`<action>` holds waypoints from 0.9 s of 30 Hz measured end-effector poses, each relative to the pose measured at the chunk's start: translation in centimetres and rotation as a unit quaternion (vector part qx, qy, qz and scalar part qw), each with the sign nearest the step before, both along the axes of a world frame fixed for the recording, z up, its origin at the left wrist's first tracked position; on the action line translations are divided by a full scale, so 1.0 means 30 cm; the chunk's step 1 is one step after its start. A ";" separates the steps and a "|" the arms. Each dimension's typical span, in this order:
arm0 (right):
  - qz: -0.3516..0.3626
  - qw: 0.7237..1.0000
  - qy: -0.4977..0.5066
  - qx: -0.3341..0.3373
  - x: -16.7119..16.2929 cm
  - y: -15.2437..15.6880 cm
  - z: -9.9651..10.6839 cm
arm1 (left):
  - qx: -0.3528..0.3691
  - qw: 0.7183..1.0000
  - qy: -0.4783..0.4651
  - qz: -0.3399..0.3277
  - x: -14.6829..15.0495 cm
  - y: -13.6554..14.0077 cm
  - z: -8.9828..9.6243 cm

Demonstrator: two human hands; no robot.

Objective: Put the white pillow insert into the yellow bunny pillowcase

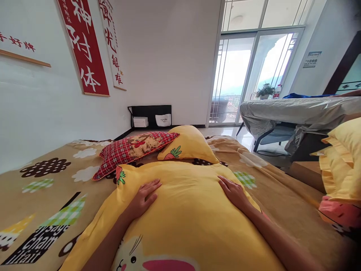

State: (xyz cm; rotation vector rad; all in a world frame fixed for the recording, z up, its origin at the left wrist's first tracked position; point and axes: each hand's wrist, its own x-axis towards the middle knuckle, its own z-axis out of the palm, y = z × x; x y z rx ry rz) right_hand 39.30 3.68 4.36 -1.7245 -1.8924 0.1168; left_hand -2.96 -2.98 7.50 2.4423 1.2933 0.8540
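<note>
A large, plump yellow pillow (194, 203) with a rabbit print near me and a carrot print at its far left corner lies in front of me. On its left side rests my left hand (144, 197), palm down, thumb and fingers stretched out. My right hand (233, 191) lies flat on the pillow's right side with the fingers extended. Neither hand grips the fabric. Just beyond sit a second yellow pillow (194, 143) with a carrot print and a red plaid cushion (138, 148) with a furry animal picture, the cushion's right end touching that pillow.
A brown patterned blanket (56, 203) spreads under the pillows. To the right are a frilled yellow pillow (342, 162), a cardboard box (307, 173) and a plastic-covered table (296, 111) with a chair (276, 135) beneath. Sliding glass doors (234, 75) stand at the back.
</note>
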 end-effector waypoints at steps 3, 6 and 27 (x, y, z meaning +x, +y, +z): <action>-0.001 1.000 -0.005 0.003 0.003 0.005 -0.007 | 0.001 1.000 -0.001 -0.001 0.000 0.001 0.002; -0.001 1.000 -0.008 0.007 0.006 0.010 -0.014 | -0.002 1.000 0.000 -0.001 0.001 0.000 0.005; 0.006 1.000 -0.004 0.010 0.001 0.001 -0.002 | -0.012 1.000 -0.014 0.007 -0.002 -0.004 0.007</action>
